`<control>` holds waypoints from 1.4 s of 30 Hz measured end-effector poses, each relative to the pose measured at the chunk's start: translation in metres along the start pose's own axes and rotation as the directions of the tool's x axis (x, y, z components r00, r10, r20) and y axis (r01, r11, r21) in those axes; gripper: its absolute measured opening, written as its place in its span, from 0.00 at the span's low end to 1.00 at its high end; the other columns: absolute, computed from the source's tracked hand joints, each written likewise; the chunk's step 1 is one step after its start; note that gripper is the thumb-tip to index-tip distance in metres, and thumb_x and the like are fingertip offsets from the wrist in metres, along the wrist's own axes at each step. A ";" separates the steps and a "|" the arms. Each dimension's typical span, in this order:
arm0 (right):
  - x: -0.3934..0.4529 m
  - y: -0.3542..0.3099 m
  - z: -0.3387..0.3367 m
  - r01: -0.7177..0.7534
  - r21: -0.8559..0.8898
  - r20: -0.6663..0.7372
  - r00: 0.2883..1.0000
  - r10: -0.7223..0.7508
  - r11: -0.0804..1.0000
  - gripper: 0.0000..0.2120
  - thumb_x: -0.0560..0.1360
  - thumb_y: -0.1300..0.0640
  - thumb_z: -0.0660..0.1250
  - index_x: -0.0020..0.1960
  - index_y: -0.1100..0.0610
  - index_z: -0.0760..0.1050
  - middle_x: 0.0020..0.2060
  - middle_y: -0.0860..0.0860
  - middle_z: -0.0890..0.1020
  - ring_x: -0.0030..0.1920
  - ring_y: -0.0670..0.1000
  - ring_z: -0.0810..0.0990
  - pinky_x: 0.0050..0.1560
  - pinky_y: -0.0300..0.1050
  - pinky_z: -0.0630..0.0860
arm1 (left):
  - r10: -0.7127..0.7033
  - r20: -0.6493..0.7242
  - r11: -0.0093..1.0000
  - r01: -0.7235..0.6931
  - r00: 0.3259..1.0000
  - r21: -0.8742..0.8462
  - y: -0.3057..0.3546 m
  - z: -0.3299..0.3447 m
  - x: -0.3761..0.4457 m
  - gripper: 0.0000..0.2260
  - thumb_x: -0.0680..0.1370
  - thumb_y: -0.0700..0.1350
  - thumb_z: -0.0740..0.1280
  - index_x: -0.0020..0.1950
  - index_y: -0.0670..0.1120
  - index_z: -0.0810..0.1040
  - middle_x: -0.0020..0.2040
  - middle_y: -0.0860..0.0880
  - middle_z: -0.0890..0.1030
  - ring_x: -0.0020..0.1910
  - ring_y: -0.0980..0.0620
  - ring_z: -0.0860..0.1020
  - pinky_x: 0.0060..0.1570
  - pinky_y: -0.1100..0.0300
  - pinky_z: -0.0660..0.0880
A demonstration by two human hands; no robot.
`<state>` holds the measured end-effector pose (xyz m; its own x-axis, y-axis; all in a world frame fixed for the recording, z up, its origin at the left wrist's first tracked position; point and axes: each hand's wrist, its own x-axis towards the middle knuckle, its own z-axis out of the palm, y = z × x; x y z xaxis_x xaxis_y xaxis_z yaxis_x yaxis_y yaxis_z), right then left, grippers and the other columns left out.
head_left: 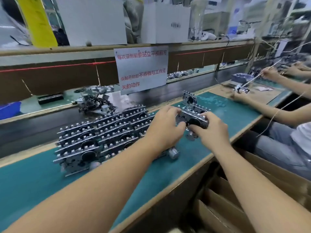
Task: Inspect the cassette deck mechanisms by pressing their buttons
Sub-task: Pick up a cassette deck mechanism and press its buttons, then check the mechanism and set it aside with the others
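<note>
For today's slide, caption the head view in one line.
Both hands, left hand and right hand, grip one cassette deck mechanism beside a stacked batch.

Tight bench: parts left, a neighbour right, open mat near.

The stacked decks (101,132) fill the mat (33,187) to the left of both hands, and more loose mechanisms (96,102) block the conveyor (25,130) behind them. An upright deck (189,98) stands just behind the held one. To the right, bare mat (235,111) lies open up to the neighbour's arms (262,106). The low shelf (58,76) and hanging sign (142,69) close the far side.
</note>
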<state>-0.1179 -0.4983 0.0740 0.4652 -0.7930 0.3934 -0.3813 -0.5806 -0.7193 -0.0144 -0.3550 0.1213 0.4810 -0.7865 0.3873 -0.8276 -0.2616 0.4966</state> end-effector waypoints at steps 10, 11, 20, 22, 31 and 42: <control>0.056 0.045 0.072 -0.125 -0.228 0.046 0.989 0.139 0.966 0.17 0.74 0.45 0.71 0.59 0.48 0.73 0.44 0.55 0.80 0.49 0.61 0.79 0.45 0.49 0.74 | -0.261 0.489 0.866 -0.023 0.833 0.500 -0.030 0.051 0.098 0.30 0.84 0.64 0.49 0.78 0.47 0.68 0.80 0.41 0.66 0.81 0.38 0.57 0.77 0.37 0.51; 0.059 0.046 0.071 -0.100 -0.275 0.029 0.993 0.112 0.956 0.16 0.74 0.46 0.71 0.59 0.48 0.73 0.46 0.56 0.80 0.50 0.62 0.79 0.45 0.50 0.74 | -0.261 0.506 0.872 -0.024 0.822 0.489 -0.030 0.054 0.104 0.30 0.84 0.63 0.50 0.78 0.47 0.68 0.80 0.42 0.66 0.81 0.38 0.56 0.77 0.36 0.50; 0.096 0.065 0.065 -0.057 -0.397 0.025 0.997 0.072 0.916 0.18 0.75 0.42 0.71 0.56 0.53 0.75 0.52 0.56 0.80 0.54 0.62 0.78 0.47 0.51 0.72 | -0.251 0.568 0.900 -0.026 0.784 0.434 -0.026 0.082 0.132 0.27 0.85 0.58 0.51 0.79 0.46 0.67 0.79 0.42 0.67 0.81 0.38 0.58 0.77 0.38 0.53; 0.102 0.067 0.063 -0.075 -0.407 0.025 0.995 0.093 0.911 0.19 0.75 0.41 0.70 0.57 0.53 0.75 0.53 0.57 0.80 0.54 0.63 0.78 0.48 0.52 0.73 | -0.246 0.559 0.901 -0.026 0.792 0.434 -0.027 0.079 0.134 0.25 0.85 0.58 0.51 0.75 0.46 0.71 0.76 0.41 0.71 0.78 0.38 0.63 0.77 0.40 0.58; 0.044 0.003 0.023 0.041 -0.283 0.015 0.999 -0.038 0.958 0.29 0.74 0.45 0.70 0.70 0.53 0.64 0.60 0.56 0.72 0.56 0.63 0.76 0.53 0.54 0.72 | -0.066 0.267 0.964 -0.008 0.961 0.265 -0.053 -0.046 0.040 0.22 0.85 0.58 0.58 0.73 0.47 0.74 0.74 0.48 0.75 0.75 0.48 0.69 0.72 0.54 0.64; -0.143 -0.172 0.088 0.815 -0.026 0.447 0.527 -0.723 0.579 0.16 0.77 0.49 0.64 0.61 0.54 0.76 0.55 0.50 0.79 0.58 0.54 0.76 0.60 0.49 0.72 | -0.389 -0.668 0.916 0.347 0.634 -0.203 -0.147 -0.115 -0.254 0.06 0.77 0.47 0.69 0.49 0.59 0.77 0.45 0.55 0.81 0.45 0.55 0.78 0.48 0.63 0.73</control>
<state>-0.0484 -0.2689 0.0909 0.8778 0.0843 0.4715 0.1381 -0.9871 -0.0807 0.0187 -0.0526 0.0394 0.8200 -0.0232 0.5719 -0.5320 -0.3995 0.7466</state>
